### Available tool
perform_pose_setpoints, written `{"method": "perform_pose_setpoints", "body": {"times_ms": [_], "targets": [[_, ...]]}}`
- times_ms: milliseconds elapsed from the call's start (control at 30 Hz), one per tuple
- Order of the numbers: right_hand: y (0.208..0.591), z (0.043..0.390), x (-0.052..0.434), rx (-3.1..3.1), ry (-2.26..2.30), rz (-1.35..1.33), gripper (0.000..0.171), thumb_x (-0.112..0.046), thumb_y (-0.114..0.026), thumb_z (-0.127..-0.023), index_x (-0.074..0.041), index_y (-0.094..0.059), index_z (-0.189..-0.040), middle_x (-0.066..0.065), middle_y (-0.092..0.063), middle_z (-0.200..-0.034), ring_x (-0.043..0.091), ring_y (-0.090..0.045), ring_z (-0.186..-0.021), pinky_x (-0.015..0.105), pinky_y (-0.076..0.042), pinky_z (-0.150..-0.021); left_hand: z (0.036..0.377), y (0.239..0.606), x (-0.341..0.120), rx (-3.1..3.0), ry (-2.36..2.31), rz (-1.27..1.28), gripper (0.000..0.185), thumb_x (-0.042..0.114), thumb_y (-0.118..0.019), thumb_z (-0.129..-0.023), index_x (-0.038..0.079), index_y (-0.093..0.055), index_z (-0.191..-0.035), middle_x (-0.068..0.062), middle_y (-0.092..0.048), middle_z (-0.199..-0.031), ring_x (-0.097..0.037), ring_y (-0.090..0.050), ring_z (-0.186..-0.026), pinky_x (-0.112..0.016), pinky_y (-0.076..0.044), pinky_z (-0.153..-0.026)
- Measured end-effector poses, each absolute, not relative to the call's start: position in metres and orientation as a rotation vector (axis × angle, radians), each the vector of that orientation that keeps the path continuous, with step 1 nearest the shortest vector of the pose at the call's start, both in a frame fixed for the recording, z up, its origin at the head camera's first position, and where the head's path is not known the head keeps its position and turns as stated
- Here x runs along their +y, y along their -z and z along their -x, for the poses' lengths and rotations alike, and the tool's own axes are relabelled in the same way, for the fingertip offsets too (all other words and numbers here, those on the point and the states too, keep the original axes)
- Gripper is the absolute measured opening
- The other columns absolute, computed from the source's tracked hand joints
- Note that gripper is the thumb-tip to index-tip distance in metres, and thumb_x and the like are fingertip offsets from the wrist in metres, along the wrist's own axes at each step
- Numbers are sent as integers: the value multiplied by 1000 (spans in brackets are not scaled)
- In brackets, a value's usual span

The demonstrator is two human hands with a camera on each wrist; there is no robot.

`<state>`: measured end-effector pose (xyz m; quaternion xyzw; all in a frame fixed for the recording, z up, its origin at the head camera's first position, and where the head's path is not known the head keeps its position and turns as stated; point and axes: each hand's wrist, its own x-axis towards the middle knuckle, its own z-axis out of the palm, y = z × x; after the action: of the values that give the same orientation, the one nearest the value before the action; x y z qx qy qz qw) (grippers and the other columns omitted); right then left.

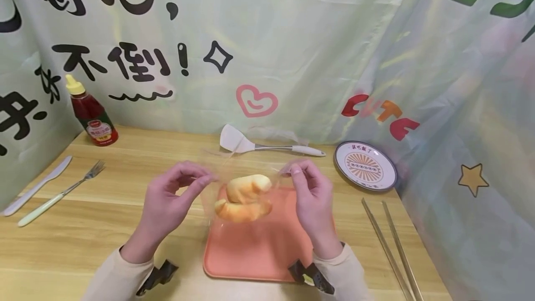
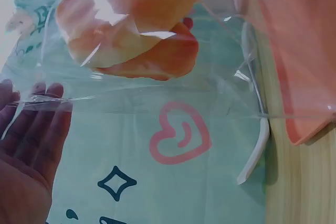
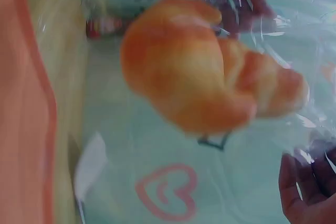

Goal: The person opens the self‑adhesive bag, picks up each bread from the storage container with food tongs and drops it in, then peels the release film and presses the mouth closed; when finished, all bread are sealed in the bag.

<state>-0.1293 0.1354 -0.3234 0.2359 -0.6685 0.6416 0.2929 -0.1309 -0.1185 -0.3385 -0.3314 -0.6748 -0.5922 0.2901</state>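
Observation:
A clear plastic bag (image 2: pixel 220 87) with two golden-brown croissants in it, an upper one (image 1: pixel 248 188) and a lower one (image 1: pixel 242 211), hangs above a coral-coloured tray (image 1: pixel 251 259). My left hand (image 1: pixel 169 201) pinches the bag's upper left corner between thumb and fingers. At the opposite upper corner, my right hand (image 1: pixel 312 203) pinches the film the same way. Both wrist views show the bread through shiny, creased plastic, and fingertips at the film's edge. Whether the bag's mouth is sealed, I cannot tell.
Behind the bag lies a white spatula (image 1: pixel 238 139). To the right are a round patterned plate (image 1: pixel 365 166) and metal chopsticks (image 1: pixel 390 250). On the left are a red sauce bottle (image 1: pixel 94 117), a fork (image 1: pixel 62 194) and a knife (image 1: pixel 37 187). A printed cloth (image 1: pixel 292 50) walls the table.

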Motion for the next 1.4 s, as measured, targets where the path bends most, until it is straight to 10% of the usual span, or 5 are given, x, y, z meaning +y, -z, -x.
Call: {"method": "perform_pose_setpoints", "body": {"times_ms": [367, 1400], "targets": [[317, 136, 172, -1925, -1385, -681, 16, 6, -52, -98, 3, -64, -88, 9, -66, -88, 21, -62, -85, 28, -53, -81, 134, 336, -108, -1671, 1704, 801, 17, -21, -63, -84, -9, -67, -95, -20, -72, -89, -18, -71, -82, -17, -48, -55], [319, 132, 199, -1995, -1300, -730, 18, 15, -55, -92, 1, -64, -86, 8, -63, -80, 16, -59, -75, 22, -52, -77, 134, 339, -103, -1815, 1873, 777, 14, -9, -55, -96, -8, -68, -101, -19, -72, -95, -27, -72, -87, -38, -57, -82]]}}
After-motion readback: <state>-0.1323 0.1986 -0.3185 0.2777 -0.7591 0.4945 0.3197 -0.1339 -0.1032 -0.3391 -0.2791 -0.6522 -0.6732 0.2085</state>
